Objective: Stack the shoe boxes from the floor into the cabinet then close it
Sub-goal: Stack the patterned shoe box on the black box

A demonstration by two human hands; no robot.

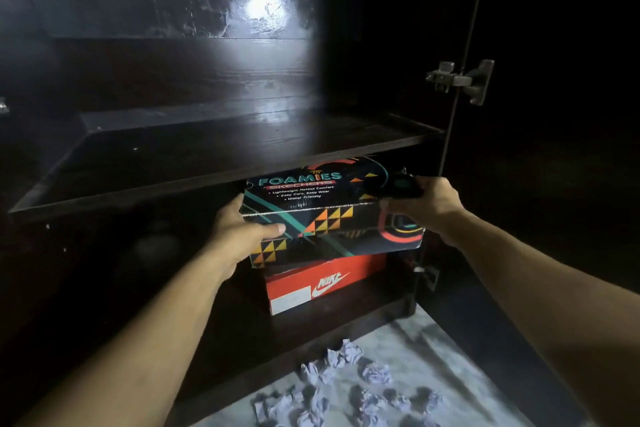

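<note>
Black patterned shoe box (329, 215) marked FOAMIES, sitting tilted atop a red Nike box (325, 284) in the lower compartment of the dark cabinet (214, 163), just beneath the shelf (242, 135). Gripped at both ends: left hand (239, 232) curled round the near left corner, thumb across the front face; right hand (426, 204) clasping the right end at the lid edge. Open door (460, 80) with metal hinge to the right. Crumpled paper balls (346, 388) scattered on the pale floor (433, 340) below.

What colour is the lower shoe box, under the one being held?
Red-orange with a white logo and white label: lower shoe box, head view.
</note>
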